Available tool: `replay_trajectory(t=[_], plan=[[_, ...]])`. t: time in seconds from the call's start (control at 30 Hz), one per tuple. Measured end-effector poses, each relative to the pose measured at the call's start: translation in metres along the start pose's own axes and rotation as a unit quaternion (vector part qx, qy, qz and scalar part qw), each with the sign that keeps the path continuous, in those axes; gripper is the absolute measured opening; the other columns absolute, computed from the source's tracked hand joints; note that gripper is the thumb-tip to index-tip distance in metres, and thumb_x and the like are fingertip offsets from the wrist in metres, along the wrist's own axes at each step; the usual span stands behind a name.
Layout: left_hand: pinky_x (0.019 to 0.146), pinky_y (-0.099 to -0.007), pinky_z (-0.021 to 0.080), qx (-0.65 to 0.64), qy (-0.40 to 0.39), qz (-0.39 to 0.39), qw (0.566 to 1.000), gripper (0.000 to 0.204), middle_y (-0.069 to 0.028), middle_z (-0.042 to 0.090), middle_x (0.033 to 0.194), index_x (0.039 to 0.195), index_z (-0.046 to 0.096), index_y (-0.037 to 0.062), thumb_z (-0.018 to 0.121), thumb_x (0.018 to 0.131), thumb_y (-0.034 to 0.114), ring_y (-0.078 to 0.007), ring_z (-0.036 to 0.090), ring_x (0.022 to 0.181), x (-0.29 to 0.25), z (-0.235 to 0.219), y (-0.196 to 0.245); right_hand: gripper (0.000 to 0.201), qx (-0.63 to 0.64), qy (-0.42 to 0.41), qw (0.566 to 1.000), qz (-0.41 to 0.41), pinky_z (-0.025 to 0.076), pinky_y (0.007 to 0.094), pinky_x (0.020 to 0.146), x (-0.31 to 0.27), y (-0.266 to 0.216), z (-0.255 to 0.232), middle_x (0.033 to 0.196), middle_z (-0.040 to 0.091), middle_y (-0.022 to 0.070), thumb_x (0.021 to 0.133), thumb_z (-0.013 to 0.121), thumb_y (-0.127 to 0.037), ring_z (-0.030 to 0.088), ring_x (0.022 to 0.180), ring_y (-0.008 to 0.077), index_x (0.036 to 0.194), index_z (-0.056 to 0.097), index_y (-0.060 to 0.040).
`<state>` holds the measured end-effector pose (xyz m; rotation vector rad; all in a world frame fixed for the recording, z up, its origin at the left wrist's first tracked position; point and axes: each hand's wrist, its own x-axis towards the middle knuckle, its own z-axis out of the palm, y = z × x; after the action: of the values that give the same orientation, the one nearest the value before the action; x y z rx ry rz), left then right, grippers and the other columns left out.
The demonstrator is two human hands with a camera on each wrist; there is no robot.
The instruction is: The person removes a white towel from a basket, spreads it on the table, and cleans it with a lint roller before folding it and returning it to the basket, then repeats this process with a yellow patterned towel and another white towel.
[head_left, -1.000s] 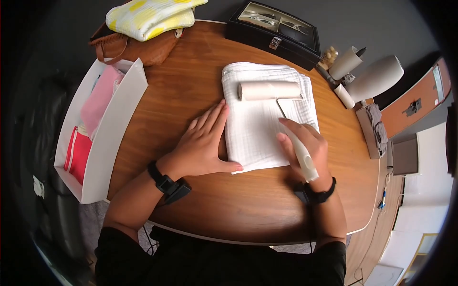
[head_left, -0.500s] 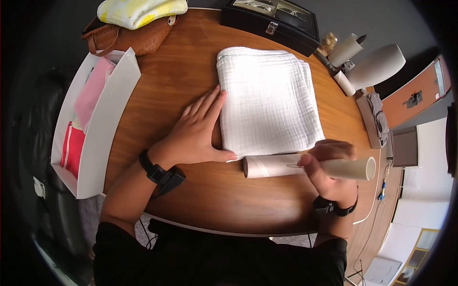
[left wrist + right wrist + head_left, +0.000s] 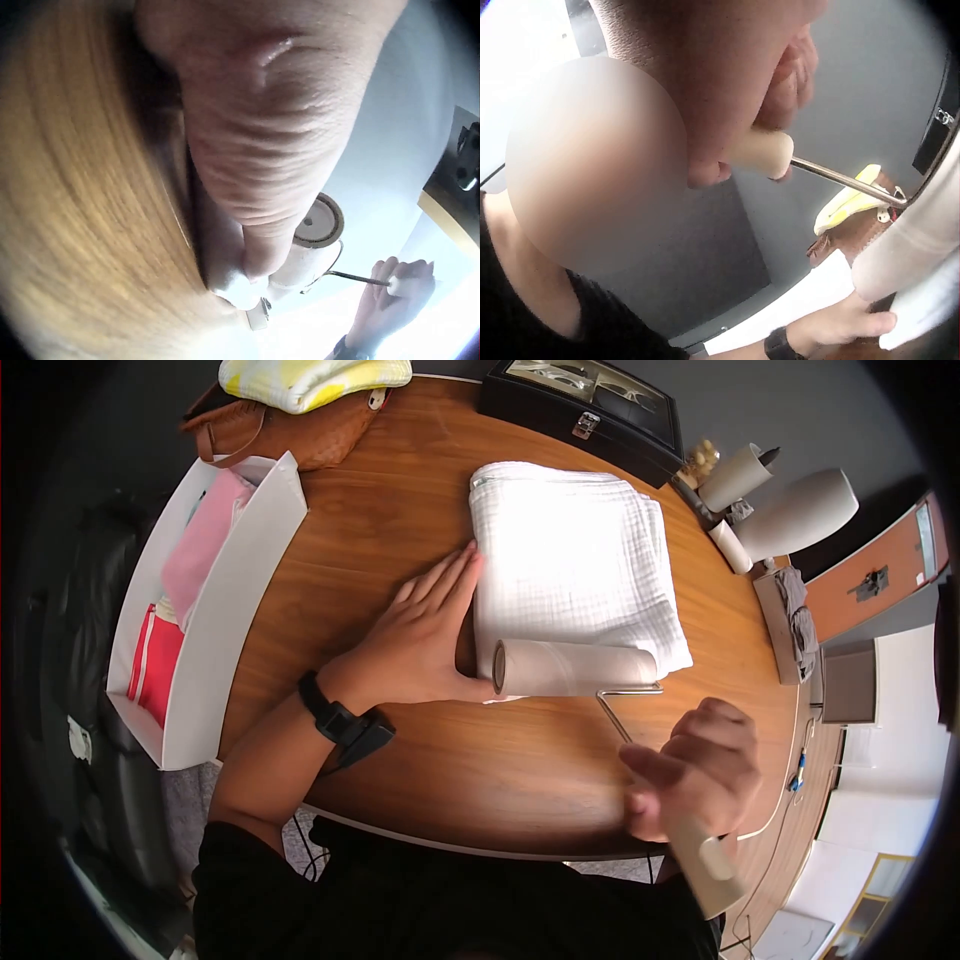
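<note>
A folded white cloth (image 3: 570,560) with a crinkled weave lies on the wooden table. Over its near edge is a lint roller (image 3: 575,668), a pale roll on a bent metal rod. My right hand (image 3: 700,770) grips the roller's cream handle (image 3: 708,865), fingers curled round it; in the right wrist view the handle (image 3: 769,154) shows between fingers and palm. My left hand (image 3: 415,635) lies flat at the cloth's left edge, fingers straight, thumb on its near left corner. From the left wrist view, the roll's end (image 3: 319,220) sits just beyond the thumb.
On the left stands a white box (image 3: 240,600) holding pink and red cloths. Behind it a brown woven bag (image 3: 330,440) carries a yellow-and-white cloth (image 3: 320,382). A black glasses case (image 3: 590,425) sits at the back, with a white vase (image 3: 805,515) on the right.
The roller went from the cloth's far part to just off its near edge, then back onto that edge. My right hand moved nearer my body; the left stayed by the cloth.
</note>
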<state>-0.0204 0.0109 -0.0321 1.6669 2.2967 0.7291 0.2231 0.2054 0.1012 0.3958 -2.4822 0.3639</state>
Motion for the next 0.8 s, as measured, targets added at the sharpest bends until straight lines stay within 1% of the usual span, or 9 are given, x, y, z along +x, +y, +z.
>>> replay_trajectory(t=[0.07,0.23,0.33,0.37,0.47,0.5,0.7,0.73,0.8], plan=[[0.133,-0.0528,0.020,-0.006,-0.001,-0.007,1.000,0.148,-0.0332,0.017,0.178,0.171,0.008,-0.0092,0.092,0.074,0.065,-0.0436,0.020,0.167,0.000,0.000,0.002,0.019,-0.030,-0.039,0.999,-0.014,0.037,0.0288,0.048,0.003,-0.002,0.002,0.054,0.054,-0.0043,0.091,0.081,-0.028,0.048,0.048,0.0131,0.083,0.076,-0.0104],[0.133,-0.0529,0.020,0.006,0.003,-0.009,1.000,0.148,-0.0338,0.017,0.177,0.171,0.007,-0.0097,0.092,0.074,0.064,-0.0447,0.019,0.166,-0.001,0.004,-0.001,0.014,-0.084,-0.098,0.992,0.002,0.049,0.0324,0.050,0.011,0.003,0.026,0.066,0.060,0.0007,0.085,0.085,-0.018,0.058,0.058,0.0182,0.087,0.076,-0.0068],[0.133,-0.0530,0.021,0.007,0.006,-0.006,1.000,0.148,-0.0339,0.017,0.177,0.170,0.007,-0.0101,0.091,0.075,0.065,-0.0449,0.020,0.166,-0.002,0.005,-0.001,0.014,-0.047,-0.029,0.998,0.034,0.051,0.0345,0.051,-0.002,0.033,0.054,0.065,0.059,0.0010,0.082,0.087,-0.015,0.058,0.058,0.0196,0.090,0.078,-0.0062],[0.133,-0.0529,0.021,0.002,0.004,-0.010,1.000,0.147,-0.0339,0.017,0.177,0.170,0.008,-0.0101,0.091,0.075,0.065,-0.0449,0.020,0.166,-0.001,0.004,0.001,0.016,-0.043,-0.043,0.997,0.053,0.053,0.0369,0.056,0.000,0.030,0.049,0.068,0.059,0.0038,0.083,0.087,-0.013,0.060,0.062,0.0231,0.096,0.080,-0.0056],[0.133,-0.0529,0.021,0.000,0.006,-0.008,1.000,0.147,-0.0336,0.018,0.177,0.170,0.008,-0.0101,0.091,0.075,0.065,-0.0450,0.021,0.166,-0.002,0.003,0.001,0.021,-0.060,0.009,0.994,0.090,0.053,0.0381,0.061,-0.003,0.059,0.069,0.072,0.060,0.0066,0.085,0.087,-0.013,0.062,0.067,0.0260,0.103,0.081,-0.0050],[0.133,-0.0530,0.021,0.002,0.009,-0.005,1.000,0.147,-0.0335,0.018,0.177,0.170,0.008,-0.0101,0.091,0.075,0.065,-0.0450,0.021,0.166,-0.002,0.004,0.000,0.025,-0.044,-0.007,0.994,0.100,0.053,0.0405,0.066,-0.005,0.062,0.068,0.076,0.062,0.0083,0.086,0.086,-0.013,0.063,0.071,0.0278,0.109,0.082,-0.0048],[0.132,-0.0544,0.022,0.007,0.023,0.011,1.000,0.147,-0.0323,0.020,0.177,0.170,0.011,-0.0090,0.092,0.073,0.066,-0.0445,0.022,0.165,-0.004,0.009,-0.006,0.014,0.013,-0.093,0.995,0.041,0.049,0.0375,0.060,0.007,0.044,0.016,0.067,0.060,0.0051,0.081,0.088,-0.012,0.061,0.060,0.0254,0.091,0.078,-0.0081],[0.132,-0.0546,0.023,0.006,0.019,0.003,1.000,0.147,-0.0323,0.020,0.177,0.170,0.012,-0.0089,0.092,0.073,0.066,-0.0447,0.023,0.165,-0.003,0.008,-0.005,0.013,0.020,-0.077,0.996,0.027,0.047,0.0356,0.058,0.008,0.037,0.010,0.062,0.058,0.0034,0.079,0.087,-0.010,0.059,0.054,0.0240,0.080,0.074,-0.0099],[0.131,-0.0549,0.024,0.004,0.008,-0.010,1.000,0.146,-0.0325,0.022,0.176,0.170,0.014,-0.0088,0.093,0.072,0.066,-0.0451,0.024,0.164,-0.002,0.004,-0.001,0.012,0.036,-0.078,0.996,0.026,0.047,0.0367,0.057,0.006,0.027,0.006,0.062,0.058,0.0036,0.079,0.085,-0.009,0.059,0.053,0.0239,0.077,0.073,-0.0097]])
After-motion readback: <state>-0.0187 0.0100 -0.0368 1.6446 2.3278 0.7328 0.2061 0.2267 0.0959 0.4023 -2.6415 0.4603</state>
